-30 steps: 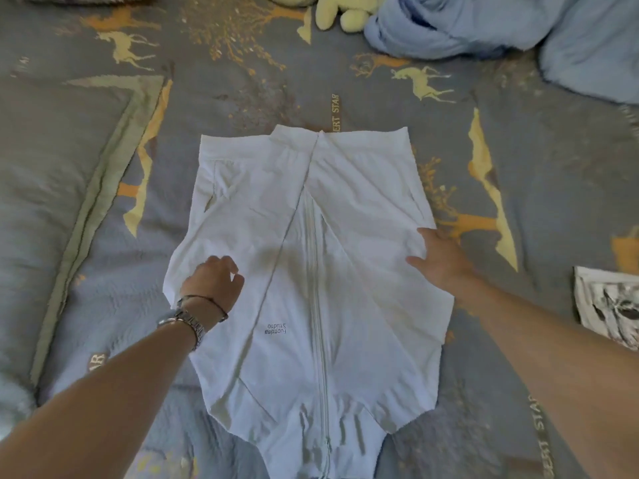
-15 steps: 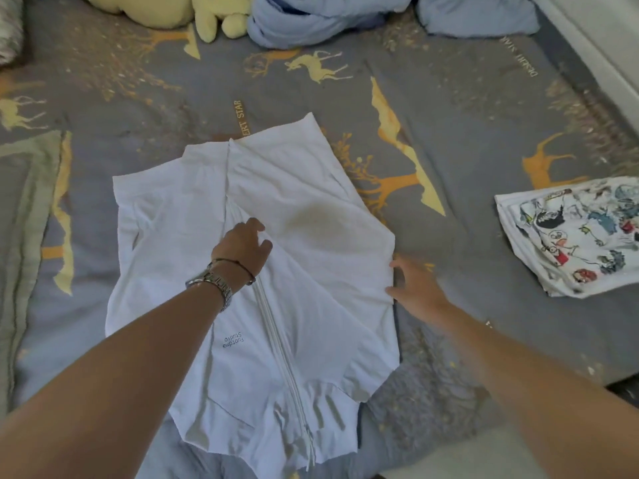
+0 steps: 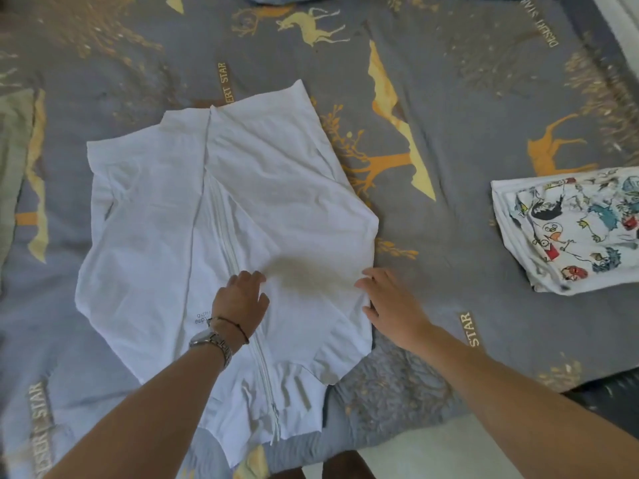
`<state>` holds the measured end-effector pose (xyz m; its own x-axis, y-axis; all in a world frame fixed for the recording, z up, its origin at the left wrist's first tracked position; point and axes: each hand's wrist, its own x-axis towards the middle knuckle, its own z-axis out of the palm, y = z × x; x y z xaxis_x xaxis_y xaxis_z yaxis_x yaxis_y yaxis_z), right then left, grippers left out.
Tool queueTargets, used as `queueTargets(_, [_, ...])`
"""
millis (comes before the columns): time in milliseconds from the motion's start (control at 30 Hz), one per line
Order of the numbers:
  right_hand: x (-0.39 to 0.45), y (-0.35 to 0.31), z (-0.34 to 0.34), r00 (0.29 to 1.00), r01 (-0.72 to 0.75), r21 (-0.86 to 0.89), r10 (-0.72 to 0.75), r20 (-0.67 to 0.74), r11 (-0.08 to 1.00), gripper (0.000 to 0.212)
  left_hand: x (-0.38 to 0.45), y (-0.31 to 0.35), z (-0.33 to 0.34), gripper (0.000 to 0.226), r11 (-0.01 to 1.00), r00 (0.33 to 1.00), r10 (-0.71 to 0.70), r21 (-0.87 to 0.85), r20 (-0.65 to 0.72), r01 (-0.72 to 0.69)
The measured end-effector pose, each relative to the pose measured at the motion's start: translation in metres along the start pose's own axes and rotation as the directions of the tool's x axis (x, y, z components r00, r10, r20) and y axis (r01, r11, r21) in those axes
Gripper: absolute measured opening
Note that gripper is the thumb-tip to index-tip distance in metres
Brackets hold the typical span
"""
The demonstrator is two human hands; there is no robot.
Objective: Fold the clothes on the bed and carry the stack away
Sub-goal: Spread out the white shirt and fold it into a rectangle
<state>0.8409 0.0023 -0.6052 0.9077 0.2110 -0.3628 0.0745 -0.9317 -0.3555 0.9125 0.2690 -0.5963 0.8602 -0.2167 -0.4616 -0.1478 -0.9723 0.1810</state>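
Observation:
A white zip-up jacket (image 3: 162, 236) lies spread flat on the bed, zipper up, with its sleeves folded in over the body. My left hand (image 3: 240, 302), with a watch on the wrist, rests on the jacket beside the zipper, fingers slightly bent and pressing the cloth. My right hand (image 3: 390, 305) touches the jacket's right edge with its fingers stretched toward the fabric. A folded white shirt with cartoon prints (image 3: 574, 233) lies on the bed to the right, apart from the jacket.
The grey bedcover (image 3: 449, 98) has yellow deer and tree prints. A grey-green pillow edge (image 3: 14, 160) shows at the far left. The bed's near edge (image 3: 587, 382) runs along the lower right, with pale floor (image 3: 432, 451) below it.
The view has shifted closer and lower. My left hand slid down the zipper toward me. My right hand moved in from just off the jacket onto its right edge.

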Motion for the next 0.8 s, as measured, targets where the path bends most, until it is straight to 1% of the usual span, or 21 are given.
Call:
queueTargets(100, [-0.002, -0.010, 0.010, 0.987, 0.156, -0.139, -0.159, -0.009, 0.978, 0.038, -0.032, -0.022, 0.018, 0.033, 1.000, 0.999, -0.010, 0.027, -0.045, 0.012])
queueTargets(167, [-0.005, -0.019, 0.016, 0.977, 0.214, -0.185, -0.209, 0.047, 0.959, 0.041, -0.057, -0.041, 0.029, 0.032, 1.000, 0.995, 0.014, 0.027, -0.099, -0.011])
queueTargets(233, [-0.011, -0.026, 0.022, 0.969, 0.243, -0.202, -0.228, 0.096, 0.949, 0.045, -0.081, -0.065, 0.042, 0.035, 0.997, 0.988, 0.050, 0.063, -0.148, -0.041])
queueTargets(300, [-0.018, -0.029, 0.032, 0.959, 0.278, -0.186, -0.260, 0.116, 0.942, 0.045, -0.106, -0.088, 0.056, 0.034, 0.991, 0.984, 0.099, 0.109, -0.148, -0.083])
queueTargets(367, [-0.026, -0.033, 0.041, 0.940, 0.326, -0.164, -0.301, 0.161, 0.931, 0.045, -0.127, -0.109, 0.070, 0.041, 0.982, 0.979, 0.162, 0.114, -0.120, -0.149])
queueTargets(433, [-0.032, -0.037, 0.048, 0.920, 0.367, -0.166, -0.332, 0.207, 0.915, 0.049, -0.143, -0.124, 0.080, 0.046, 0.972, 0.973, 0.215, 0.116, -0.088, -0.204])
queueTargets(533, [-0.039, -0.045, 0.060, 0.910, 0.383, -0.164, -0.341, 0.236, 0.909, 0.050, -0.158, -0.140, 0.093, 0.050, 0.947, 0.953, 0.299, 0.135, -0.051, -0.290])
queueTargets(667, [-0.050, -0.062, 0.080, 0.912, 0.398, -0.193, -0.364, 0.188, 0.897, 0.048, -0.168, -0.149, 0.102, 0.054, 0.914, 0.920, 0.389, 0.143, -0.045, -0.380])
queueTargets(733, [-0.055, -0.068, 0.089, 0.917, 0.397, -0.192, -0.378, 0.128, 0.898, 0.044, -0.170, -0.150, 0.106, 0.047, 0.901, 0.905, 0.418, 0.162, -0.073, -0.403])
queueTargets(800, [-0.059, -0.070, 0.097, 0.921, 0.386, -0.211, -0.386, 0.040, 0.898, 0.040, -0.172, -0.150, 0.111, 0.036, 0.897, 0.890, 0.431, 0.176, -0.150, -0.405])
